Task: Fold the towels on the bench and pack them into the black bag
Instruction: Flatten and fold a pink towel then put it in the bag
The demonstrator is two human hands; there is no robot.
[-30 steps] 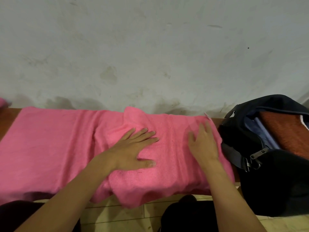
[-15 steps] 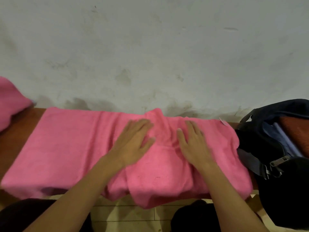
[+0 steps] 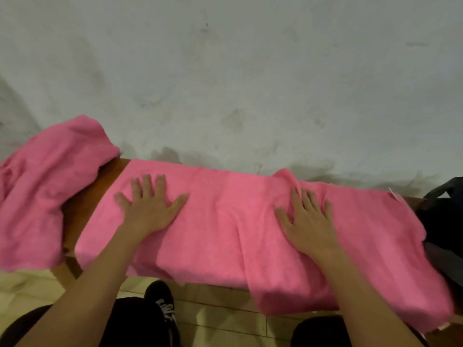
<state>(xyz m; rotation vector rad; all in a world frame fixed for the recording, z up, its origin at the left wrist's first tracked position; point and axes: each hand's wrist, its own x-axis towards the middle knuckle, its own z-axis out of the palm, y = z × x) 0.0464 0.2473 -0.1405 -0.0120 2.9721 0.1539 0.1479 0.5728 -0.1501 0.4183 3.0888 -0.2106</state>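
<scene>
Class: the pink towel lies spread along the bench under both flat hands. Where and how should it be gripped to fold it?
Probably pinch the two left-end corners of the pink towel, coming from the left. That short edge lies flat and free beside bare bench, while the black bag crowds the right end.

A spread pink towel (image 3: 225, 221) covers most of the bench (image 3: 85, 196), and both flat hands lie on it. At nine o'clock a crumpled second towel (image 3: 42, 186) blocks the end; at three o'clock the black bag (image 3: 441, 221) touches the towel. Twelve o'clock is closed by the wall (image 3: 250, 71).
</scene>
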